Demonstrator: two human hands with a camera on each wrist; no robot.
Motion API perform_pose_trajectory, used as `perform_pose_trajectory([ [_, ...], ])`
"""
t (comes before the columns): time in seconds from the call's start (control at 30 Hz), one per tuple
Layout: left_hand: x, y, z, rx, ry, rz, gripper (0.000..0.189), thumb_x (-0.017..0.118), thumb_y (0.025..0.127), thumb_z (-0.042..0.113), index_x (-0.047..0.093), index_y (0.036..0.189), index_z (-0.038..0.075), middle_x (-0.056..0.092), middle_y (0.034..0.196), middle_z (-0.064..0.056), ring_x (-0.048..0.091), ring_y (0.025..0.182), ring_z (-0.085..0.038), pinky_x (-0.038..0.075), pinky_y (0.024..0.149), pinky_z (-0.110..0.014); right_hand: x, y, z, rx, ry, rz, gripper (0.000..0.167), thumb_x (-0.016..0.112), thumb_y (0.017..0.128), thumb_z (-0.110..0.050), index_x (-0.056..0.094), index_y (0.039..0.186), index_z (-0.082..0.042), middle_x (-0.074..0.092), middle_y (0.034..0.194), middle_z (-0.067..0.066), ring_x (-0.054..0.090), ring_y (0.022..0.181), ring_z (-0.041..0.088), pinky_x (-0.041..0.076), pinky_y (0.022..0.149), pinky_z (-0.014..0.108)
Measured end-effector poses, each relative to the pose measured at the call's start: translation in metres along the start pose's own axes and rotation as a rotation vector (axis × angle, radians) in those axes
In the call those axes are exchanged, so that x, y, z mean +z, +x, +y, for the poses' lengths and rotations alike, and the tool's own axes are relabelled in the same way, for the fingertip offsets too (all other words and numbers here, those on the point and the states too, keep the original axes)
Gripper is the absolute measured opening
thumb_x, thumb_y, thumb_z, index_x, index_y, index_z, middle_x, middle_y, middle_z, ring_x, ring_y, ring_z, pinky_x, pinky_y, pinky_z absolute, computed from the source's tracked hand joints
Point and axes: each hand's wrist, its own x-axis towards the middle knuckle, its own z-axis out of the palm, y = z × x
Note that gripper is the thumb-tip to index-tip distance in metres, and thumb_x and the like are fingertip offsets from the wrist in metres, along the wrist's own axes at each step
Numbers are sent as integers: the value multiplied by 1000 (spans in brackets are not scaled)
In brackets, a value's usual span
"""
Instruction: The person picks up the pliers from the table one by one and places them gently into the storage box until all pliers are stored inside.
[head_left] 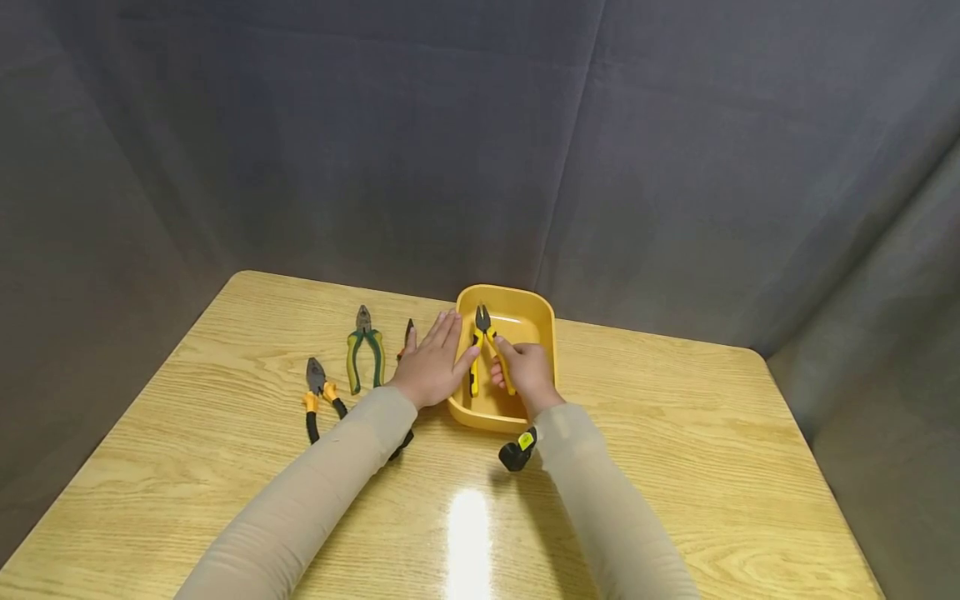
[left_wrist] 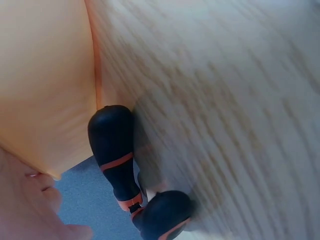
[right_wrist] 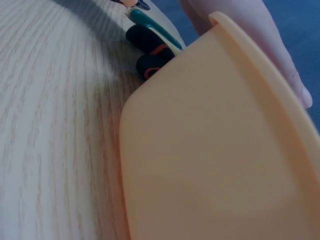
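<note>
A yellow bin (head_left: 504, 422) stands near the table's back edge. Inside it, my right hand (head_left: 528, 371) grips the right handle of yellow-and-black pliers (head_left: 483, 320), whose handles are spread and jaws point away from me. My left hand (head_left: 433, 367) lies with straight fingers over the bin's left rim, its thumb reaching toward the pliers' left handle; whether it touches cannot be told. Beneath that hand and forearm, another pair of pliers with black, orange-banded handles (left_wrist: 112, 142) is partly hidden. In the right wrist view the bin wall (right_wrist: 210, 135) fills much of the picture.
Left of the bin lie green-and-yellow pliers (head_left: 363, 342) and pliers with orange-and-black handles (head_left: 317, 379), partly behind my left sleeve. The wooden table (head_left: 675, 450) extends to the right. A grey curtain (head_left: 420, 167) hangs behind it.
</note>
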Motion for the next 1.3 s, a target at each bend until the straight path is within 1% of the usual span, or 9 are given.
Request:
perform_pose_trajectory([
  [0.2, -5, -4, 1, 3, -12, 9, 75, 17, 108, 57, 10, 162, 5, 5, 170, -8, 1, 156, -23, 5, 121, -62, 2, 1, -1, 7, -13, -39, 47, 58, 105, -30, 69, 92, 14, 62, 62, 6, 57, 50, 12, 49, 50, 22],
  [0.33, -6, -4, 1, 0, -23, 17, 74, 18, 109, 56, 11, 162, 5, 6, 170, -8, 2, 156, -23, 5, 121, -62, 3, 2, -1, 22, -26, -48, 47, 58, 105, -31, 69, 91, 13, 62, 61, 5, 56, 50, 12, 49, 49, 22],
  [0.57, -2, -2, -3, -1, -25, 19, 76, 16, 108, 58, 9, 163, 6, 5, 170, -7, 1, 156, -22, 5, 121, -61, 5, 2, 0, 34, -57, -66, 47, 58, 105, -31, 69, 86, 10, 62, 60, 5, 56, 50, 12, 48, 49, 22],
  [0.73, 1, -2, -4, -2, -33, 13, 75, 18, 108, 57, 10, 163, 6, 5, 170, -8, 1, 156, -22, 5, 121, -62, 6, 3, 3, 48, -80, -87, 46, 58, 105, -32, 68, 87, 9, 61, 60, 4, 56, 50, 11, 47, 48, 21],
  [0.8, 1, -1, -2, 1, -47, 5, 75, 20, 108, 57, 9, 163, 6, 5, 170, -8, 0, 156, -22, 4, 121, -62, 5, 3, 5, 57, -95, -83, 45, 58, 105, -32, 69, 88, 8, 61, 60, 4, 56, 49, 11, 47, 48, 21],
  [0.97, 5, 2, 1, 18, -64, 3, 76, 20, 108, 58, 9, 163, 6, 5, 170, -9, 0, 156, -22, 3, 121, -61, 0, 3, 7, 75, -130, -54, 43, 58, 105, -32, 68, 86, 5, 61, 59, 4, 56, 49, 12, 46, 48, 21],
  [1.17, 5, 2, -1, 5, -77, 10, 76, 20, 108, 57, 8, 163, 6, 4, 170, -8, 0, 156, -22, 2, 122, -61, 1, 4, 7, 63, -130, -69, 43, 59, 105, -32, 68, 84, 5, 61, 59, 4, 55, 48, 11, 46, 47, 21],
  [1.3, 4, 2, -3, -5, -80, 5, 76, 19, 108, 59, 6, 163, 8, 2, 170, -7, -3, 156, -20, 1, 122, -60, 4, 5, 7, 51, -166, -77, 43, 59, 105, -32, 67, 80, 3, 61, 58, 4, 55, 47, 11, 45, 46, 21],
])
